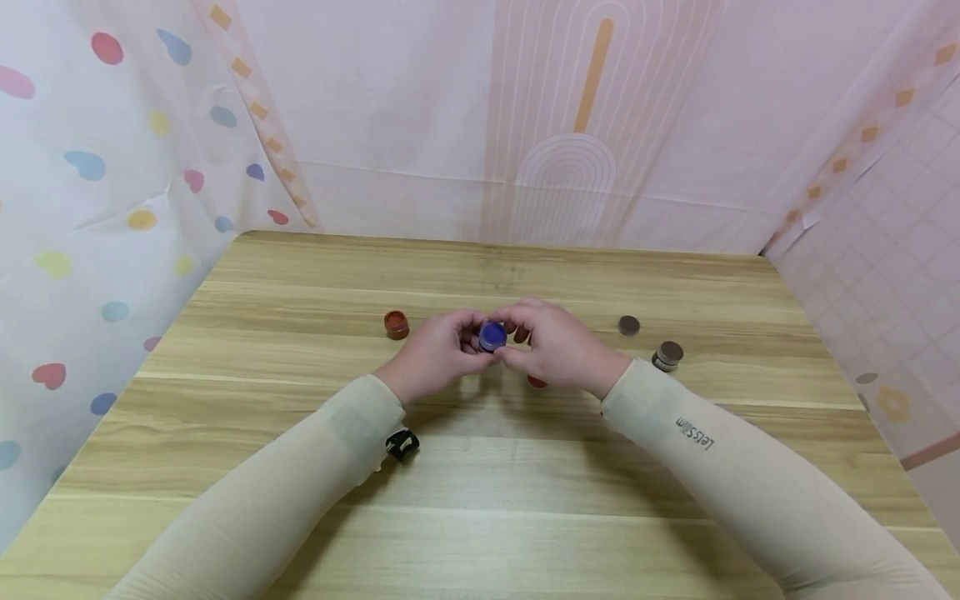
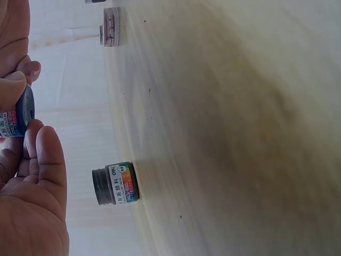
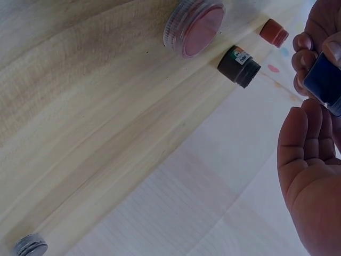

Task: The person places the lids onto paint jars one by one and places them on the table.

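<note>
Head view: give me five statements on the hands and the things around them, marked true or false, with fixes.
1. The left hand and right hand both hold the blue jar. True.
2. The blue jar is set down. False: it is held above the table.
3. The orange jar stands left of the left hand. True.
4. The right hand partly hides the red disc. True.
5. Nothing lies right of the hands. False: the brown disc does.

Blue-violet jar [image 1: 492, 336]. Rust-red jar [image 1: 396, 325]. Beige sleeves [image 1: 262, 500], dark lettering [image 1: 696, 433] on right. Yellow-brown wood-grain table [image 1: 495, 533]. White cloth [image 1: 45, 217], multicoloured hearts [image 1: 49, 376].
</note>
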Tool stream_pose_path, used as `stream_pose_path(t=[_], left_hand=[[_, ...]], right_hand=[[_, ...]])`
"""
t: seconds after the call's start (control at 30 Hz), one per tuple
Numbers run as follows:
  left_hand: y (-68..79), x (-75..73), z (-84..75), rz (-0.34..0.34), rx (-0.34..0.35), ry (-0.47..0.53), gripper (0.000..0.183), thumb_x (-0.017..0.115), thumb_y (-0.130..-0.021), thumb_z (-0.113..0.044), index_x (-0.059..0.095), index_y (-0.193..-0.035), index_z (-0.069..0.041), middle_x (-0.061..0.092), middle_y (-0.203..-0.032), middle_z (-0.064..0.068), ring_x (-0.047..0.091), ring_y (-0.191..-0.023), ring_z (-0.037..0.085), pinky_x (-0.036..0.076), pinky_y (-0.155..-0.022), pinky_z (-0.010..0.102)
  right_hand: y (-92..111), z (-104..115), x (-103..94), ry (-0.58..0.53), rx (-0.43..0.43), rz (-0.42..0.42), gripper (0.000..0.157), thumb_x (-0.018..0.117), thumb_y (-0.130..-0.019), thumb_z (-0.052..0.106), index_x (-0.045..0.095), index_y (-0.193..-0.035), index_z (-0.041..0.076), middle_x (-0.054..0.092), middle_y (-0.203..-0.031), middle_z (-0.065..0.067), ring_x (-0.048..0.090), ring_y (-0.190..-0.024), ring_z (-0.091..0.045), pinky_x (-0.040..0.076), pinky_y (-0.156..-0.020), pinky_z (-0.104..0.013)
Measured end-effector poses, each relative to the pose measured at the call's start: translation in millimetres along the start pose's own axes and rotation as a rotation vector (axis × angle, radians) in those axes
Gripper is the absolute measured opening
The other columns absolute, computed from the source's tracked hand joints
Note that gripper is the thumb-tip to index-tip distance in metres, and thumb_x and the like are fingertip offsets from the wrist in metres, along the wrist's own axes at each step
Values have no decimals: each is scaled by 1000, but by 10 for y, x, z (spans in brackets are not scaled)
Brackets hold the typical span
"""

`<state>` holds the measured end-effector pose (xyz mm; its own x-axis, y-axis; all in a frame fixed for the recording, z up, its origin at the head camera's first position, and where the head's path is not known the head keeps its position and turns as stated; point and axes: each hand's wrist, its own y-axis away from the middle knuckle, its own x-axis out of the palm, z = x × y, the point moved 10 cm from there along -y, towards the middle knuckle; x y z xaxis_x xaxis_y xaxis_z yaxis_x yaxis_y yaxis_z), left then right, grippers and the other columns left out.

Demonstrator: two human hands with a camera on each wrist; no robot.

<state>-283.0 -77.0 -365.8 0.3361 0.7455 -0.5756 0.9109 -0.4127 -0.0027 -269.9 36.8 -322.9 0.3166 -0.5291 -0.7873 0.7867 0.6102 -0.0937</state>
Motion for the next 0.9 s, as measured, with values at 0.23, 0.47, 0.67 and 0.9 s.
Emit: stream_pose_path(t=[0.23,0.47,0.67,0.9], left_hand=[[4,10,-9,3,4,5,27,82,-90,-13,70,-114,-8,73,-99,4,66,-90,16,57,-83,30],[7,15,-12,9,16,2,31,82,-90,-13,70,-118,-8,73,-101,4,67,-91,16,58,-85,31],[11,17,-11,10,18,7,31,83,-91,-17,70,-118,-8,74,-102,4,67,-92,16,58,-86,31],[-1,27,-10,13,23,8,31,82,-91,-14,70,-119,-7,73,-101,4,67,-91,16,58,-85,31]], right_hand=[[-1,-54,24,-37,67,3,34,79,-96,23,71,-126,9,68,-114,-5,61,-100,-21,52,-87,-35],[-4,-78,19,-35,75,-7,42,81,-94,23,67,-131,7,66,-114,-7,61,-101,-22,53,-88,-35],[-6,-55,21,-17,33,-1,41,79,-95,18,68,-133,7,68,-122,-6,61,-103,-20,54,-88,-35],[5,-19,21,-14,10,3,39,77,-96,17,68,-132,7,70,-123,-6,63,-102,-20,55,-86,-34]])
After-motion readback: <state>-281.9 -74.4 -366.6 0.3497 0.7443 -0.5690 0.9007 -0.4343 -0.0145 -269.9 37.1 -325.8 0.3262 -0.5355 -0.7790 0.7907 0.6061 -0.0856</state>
